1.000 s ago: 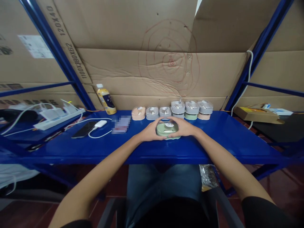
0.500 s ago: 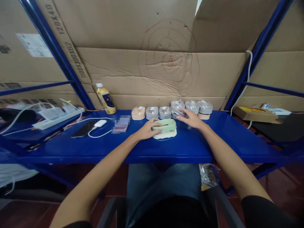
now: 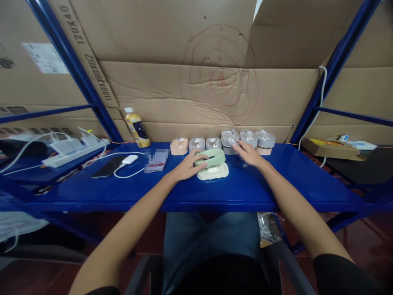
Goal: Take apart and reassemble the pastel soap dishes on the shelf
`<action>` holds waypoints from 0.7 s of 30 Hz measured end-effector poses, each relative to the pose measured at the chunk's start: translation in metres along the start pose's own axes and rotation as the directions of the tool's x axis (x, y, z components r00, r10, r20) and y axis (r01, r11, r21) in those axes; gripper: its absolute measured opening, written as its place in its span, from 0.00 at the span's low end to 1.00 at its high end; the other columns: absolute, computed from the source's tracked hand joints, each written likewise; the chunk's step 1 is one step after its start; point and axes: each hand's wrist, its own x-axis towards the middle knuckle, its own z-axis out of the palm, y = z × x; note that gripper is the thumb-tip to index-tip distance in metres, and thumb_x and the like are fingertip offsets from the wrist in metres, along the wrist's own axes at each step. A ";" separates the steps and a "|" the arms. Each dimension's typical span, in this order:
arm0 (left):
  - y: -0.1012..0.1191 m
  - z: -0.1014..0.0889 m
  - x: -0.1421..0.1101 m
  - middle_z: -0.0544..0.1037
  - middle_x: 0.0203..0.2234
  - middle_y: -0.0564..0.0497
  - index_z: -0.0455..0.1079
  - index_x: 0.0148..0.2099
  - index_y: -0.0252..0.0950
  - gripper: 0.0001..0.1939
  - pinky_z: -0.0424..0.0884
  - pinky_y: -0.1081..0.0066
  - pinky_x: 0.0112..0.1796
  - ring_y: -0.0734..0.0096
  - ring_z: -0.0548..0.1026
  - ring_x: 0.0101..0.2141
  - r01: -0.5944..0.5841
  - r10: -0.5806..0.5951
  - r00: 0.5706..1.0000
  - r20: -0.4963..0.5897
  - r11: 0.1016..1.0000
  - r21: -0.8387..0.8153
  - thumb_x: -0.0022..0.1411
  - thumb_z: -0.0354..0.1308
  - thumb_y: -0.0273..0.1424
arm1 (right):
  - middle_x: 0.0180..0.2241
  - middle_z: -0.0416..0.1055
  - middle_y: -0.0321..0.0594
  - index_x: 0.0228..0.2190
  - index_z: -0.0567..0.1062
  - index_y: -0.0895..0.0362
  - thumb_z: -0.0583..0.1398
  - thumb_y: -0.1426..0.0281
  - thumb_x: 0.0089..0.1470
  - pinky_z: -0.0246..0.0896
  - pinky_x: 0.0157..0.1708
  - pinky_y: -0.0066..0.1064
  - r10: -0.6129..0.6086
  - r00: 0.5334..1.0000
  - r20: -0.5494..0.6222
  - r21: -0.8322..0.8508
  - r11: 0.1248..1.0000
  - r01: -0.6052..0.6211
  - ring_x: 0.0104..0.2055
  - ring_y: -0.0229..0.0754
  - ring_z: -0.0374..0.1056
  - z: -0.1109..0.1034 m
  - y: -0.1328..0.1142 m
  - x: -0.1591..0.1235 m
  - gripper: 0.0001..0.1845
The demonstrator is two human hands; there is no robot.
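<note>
My left hand [image 3: 190, 164] grips a light green oval plastic frame [image 3: 216, 157], its fingers curled round the left end and into the opening. The frame is tilted above a cream tray with a wavy rim [image 3: 213, 172], which lies on the blue table [image 3: 184, 192]. My right hand [image 3: 248, 153] reaches to a stack of boxes with clear lids [image 3: 229, 138]; its fingers look stretched out, with the fingertips at the clear plastic. Whether they touch or press it is hard to see. The thumb is partly hidden.
Along the cardboard back wall stand a peach box [image 3: 179, 146], grey boxes [image 3: 197, 145] and another stack [image 3: 264, 141]. To the left are a yellow bottle [image 3: 137, 128], a black phone [image 3: 109, 167], a white charger with cable [image 3: 129, 160] and a power strip [image 3: 75, 153].
My left hand has raised and tilted the green frame off the cream tray, uncovering more of the tray. My right hand has shifted slightly right, and its fingers have moved away from the stack's lower box.
</note>
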 end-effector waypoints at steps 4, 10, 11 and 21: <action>0.014 0.006 -0.003 0.67 0.62 0.40 0.76 0.60 0.42 0.23 0.63 0.48 0.67 0.48 0.69 0.64 -0.084 0.083 0.989 0.121 0.996 0.002 0.71 0.58 0.47 | 0.40 0.81 0.46 0.60 0.73 0.55 0.55 0.41 0.66 0.73 0.48 0.49 -0.039 0.999 0.002 0.033 0.999 0.039 0.42 0.54 0.77 0.004 -0.001 0.000 0.36; 0.010 0.011 -0.002 0.70 0.62 0.40 0.72 0.64 0.41 0.30 0.63 0.47 0.66 0.46 0.71 0.63 -0.091 0.094 0.992 0.082 0.995 -0.041 0.63 0.66 0.46 | 0.53 0.79 0.51 0.62 0.72 0.54 0.61 0.44 0.63 0.71 0.54 0.54 -0.122 0.992 0.043 0.023 0.992 0.122 0.52 0.57 0.76 0.010 -0.007 -0.004 0.36; 0.008 0.012 -0.002 0.70 0.62 0.39 0.69 0.66 0.40 0.34 0.63 0.46 0.66 0.45 0.71 0.63 -0.082 0.085 0.994 0.072 0.995 -0.052 0.61 0.68 0.46 | 0.54 0.78 0.52 0.62 0.72 0.54 0.63 0.45 0.61 0.71 0.54 0.54 -0.143 0.988 0.056 0.017 0.990 0.143 0.52 0.57 0.75 0.011 -0.009 -0.005 0.37; -0.001 0.034 0.002 0.67 0.66 0.32 0.50 0.76 0.39 0.65 0.63 0.40 0.64 0.38 0.68 0.65 0.002 0.012 0.999 0.041 0.950 -0.312 0.44 0.80 0.48 | 0.52 0.77 0.47 0.61 0.75 0.50 0.75 0.49 0.44 0.70 0.55 0.52 -0.390 0.882 0.263 0.018 0.916 0.400 0.52 0.56 0.74 0.022 -0.033 -0.014 0.45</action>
